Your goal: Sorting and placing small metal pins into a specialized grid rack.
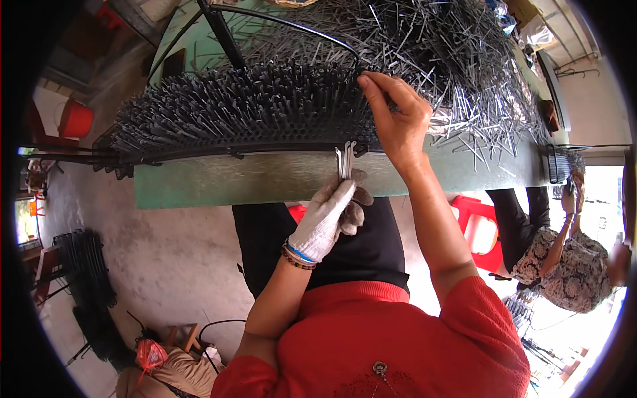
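My left hand [322, 222], in a pale knitted glove, is closed around a few thin flat metal strips [346, 159] whose rounded ends point up. It is in front of the table's near edge. A long black rack [252, 151] with rows of small holes lies along that edge, packed with dark upright metal strips [239, 99]. My bare right hand [403, 126] reaches to the rack's right end, thumb and forefinger pinched together beside the standing strips. Whatever lies between those fingertips is too small to make out.
Loose metal strips [478, 99] are heaped across the green table [279, 182]. A black bar frame [222, 33] rises behind the rack. At the right, another person [564, 265] works at a smaller rack. A red stool [478, 229] stands below the table; black racks [86, 265] are on the left floor.
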{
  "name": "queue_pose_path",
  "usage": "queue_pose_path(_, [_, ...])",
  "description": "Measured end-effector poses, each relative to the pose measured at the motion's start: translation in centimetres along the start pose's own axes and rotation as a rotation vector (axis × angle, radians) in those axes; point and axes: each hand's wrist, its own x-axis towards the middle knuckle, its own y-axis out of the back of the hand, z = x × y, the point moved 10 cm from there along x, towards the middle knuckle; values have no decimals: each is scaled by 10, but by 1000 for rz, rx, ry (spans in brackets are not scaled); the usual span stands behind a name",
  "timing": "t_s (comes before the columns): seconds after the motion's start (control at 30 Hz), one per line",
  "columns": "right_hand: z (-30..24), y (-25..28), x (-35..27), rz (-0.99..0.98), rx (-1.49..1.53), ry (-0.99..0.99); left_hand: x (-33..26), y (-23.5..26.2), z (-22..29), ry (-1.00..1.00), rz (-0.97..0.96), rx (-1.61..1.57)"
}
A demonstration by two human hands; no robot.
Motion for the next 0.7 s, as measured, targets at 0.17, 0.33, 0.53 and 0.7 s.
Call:
queue_pose_path(0.17, [9, 1, -6, 59, 70, -86, 1, 4, -2, -18, 6, -13])
queue_pose_path(0.33, [-4, -5, -14, 15, -94, 156, 1, 6, -2, -13, 31, -38])
queue_pose_path(0.53, [-17, -9, -15, -58, -245, 228, 1, 4, -3, 2, 11, -25])
queue_pose_path(0.7, [-21, -10, -13, -114, -188, 248, 3, 3, -6, 8, -22, -7])
